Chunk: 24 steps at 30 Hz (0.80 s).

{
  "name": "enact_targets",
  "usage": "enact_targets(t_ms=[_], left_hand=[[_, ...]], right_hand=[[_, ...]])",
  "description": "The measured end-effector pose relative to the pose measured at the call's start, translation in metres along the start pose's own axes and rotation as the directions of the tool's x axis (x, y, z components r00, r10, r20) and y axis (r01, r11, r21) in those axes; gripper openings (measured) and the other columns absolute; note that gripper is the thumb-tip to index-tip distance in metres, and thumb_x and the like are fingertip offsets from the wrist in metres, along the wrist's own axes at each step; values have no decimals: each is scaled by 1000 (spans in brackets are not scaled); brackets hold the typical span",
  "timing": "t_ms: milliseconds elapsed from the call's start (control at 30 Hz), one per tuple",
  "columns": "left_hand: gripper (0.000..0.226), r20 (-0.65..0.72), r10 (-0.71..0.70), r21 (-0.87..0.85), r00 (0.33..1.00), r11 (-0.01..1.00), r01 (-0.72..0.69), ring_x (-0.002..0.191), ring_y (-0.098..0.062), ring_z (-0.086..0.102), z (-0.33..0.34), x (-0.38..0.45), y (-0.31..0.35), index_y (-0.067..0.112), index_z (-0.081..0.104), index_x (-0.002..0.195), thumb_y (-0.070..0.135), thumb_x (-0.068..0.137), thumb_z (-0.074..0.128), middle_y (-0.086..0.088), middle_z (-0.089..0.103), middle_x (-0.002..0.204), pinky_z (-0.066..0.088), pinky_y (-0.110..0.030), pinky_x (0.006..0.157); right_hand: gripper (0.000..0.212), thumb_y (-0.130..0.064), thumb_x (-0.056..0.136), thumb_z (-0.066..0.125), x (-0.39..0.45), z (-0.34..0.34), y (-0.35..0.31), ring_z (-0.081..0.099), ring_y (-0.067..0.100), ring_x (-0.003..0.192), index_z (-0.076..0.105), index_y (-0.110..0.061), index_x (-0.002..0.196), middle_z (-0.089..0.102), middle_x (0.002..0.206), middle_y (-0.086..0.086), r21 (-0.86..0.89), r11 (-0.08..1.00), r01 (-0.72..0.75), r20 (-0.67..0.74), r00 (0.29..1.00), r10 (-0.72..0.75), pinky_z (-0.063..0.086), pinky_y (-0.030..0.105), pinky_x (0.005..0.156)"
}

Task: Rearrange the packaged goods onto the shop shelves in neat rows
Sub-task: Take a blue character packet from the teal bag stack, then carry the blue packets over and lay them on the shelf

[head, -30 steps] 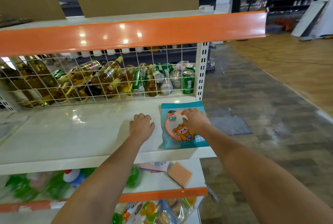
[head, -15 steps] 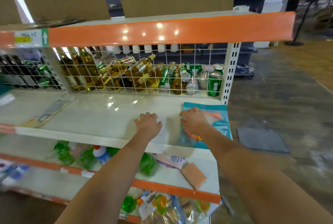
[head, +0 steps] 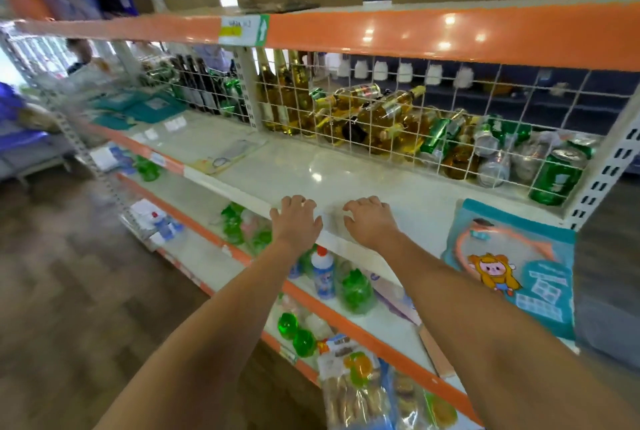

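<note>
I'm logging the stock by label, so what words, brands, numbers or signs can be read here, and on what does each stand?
No text reads clearly.
White and yellow price tag on the orange shelf edge: print blurred; only a white up-arrow on its green end shows.
Teal flat packet with a cartoon figure: white print too small to read.
Green cans behind the wire grid: labels blurred.
White bottle with a red cap: label unreadable.

A teal packet bears an orange ring and a cartoon figure; the white shelf has orange edging; green cans sit behind white mesh.
</note>
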<state>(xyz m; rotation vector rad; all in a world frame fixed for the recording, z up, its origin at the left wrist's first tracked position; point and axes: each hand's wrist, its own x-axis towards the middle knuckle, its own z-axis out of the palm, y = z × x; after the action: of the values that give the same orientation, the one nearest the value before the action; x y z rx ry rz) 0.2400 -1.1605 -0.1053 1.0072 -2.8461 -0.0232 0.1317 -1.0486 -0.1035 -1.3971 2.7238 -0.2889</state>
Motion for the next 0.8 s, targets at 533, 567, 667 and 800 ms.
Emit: enact_targets(t_ms=[533,567,667,800], left_hand=[[45,-40,-332,-33,942,943,331,133,-26,33,-37,-9,-262,18,42,138,38,97,42,-3,39,144,32,-45,104],[45,-44,-346,-30,937,938,345,134,-25,33,-38,-9,-278,19,41,139,38,97,41,-2,38,145,31,-45,105],[46,-61,-397,-37,916,918,395,136,-25,31,-43,-9,-324,20,38,140,37,97,40,-2,38,146,31,-45,105],[48,-36,-477,-60,878,878,475,137,-25,29,-36,-7,-371,19,35,142,37,98,39,-4,36,147,31,-47,106]], right_hand=[[39,-29,99,34,119,33,-254,43,31,123,45,-16,134,48,135,9,-9,952,306,-3,952,-306,33,38,101],[39,-29,98,35,125,34,-268,43,31,122,45,-17,134,48,135,9,-7,948,319,-20,947,-319,33,38,101],[40,-29,98,35,146,39,-309,42,29,124,46,-18,135,48,137,7,-17,933,360,-65,930,-361,33,37,102],[38,-29,99,34,173,52,-357,41,28,126,47,-17,133,49,136,7,-56,913,405,-75,910,-408,32,38,102]])
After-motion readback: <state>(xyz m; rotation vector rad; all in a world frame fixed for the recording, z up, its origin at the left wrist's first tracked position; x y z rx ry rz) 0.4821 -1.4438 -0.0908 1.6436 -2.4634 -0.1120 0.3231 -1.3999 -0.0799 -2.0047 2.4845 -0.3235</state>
